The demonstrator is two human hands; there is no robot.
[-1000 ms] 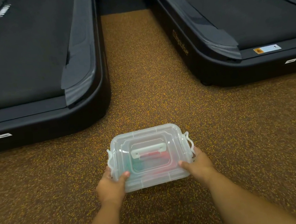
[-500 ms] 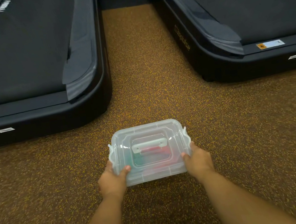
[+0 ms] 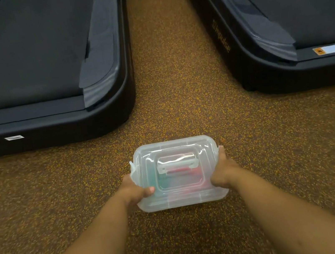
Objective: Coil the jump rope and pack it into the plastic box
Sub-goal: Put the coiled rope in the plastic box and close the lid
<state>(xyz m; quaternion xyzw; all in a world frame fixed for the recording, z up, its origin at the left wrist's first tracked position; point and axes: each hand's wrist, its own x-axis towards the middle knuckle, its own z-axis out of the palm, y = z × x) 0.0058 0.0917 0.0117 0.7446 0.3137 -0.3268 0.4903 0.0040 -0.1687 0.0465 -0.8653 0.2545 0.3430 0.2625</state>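
Head view: we've got the plastic box [image 3: 182, 199] lid-on, gripped at both ends over the speckled floor [image 3: 177, 81] between two treadmills [image 3: 32, 71]. Left hand [image 3: 133, 192] fingers clamp its left side, thumb on the lid; right hand [image 3: 224, 172] fingers clamp the right. Jump rope [image 3: 180, 171] inside, red-green blur through the lid

Your forearms extend forward, converging ahead of you. Your left hand [image 3: 133, 192] is clamped inward, thumb lying on top. Your right hand [image 3: 224, 171] mirrors it opposite, fingers curled and closed.
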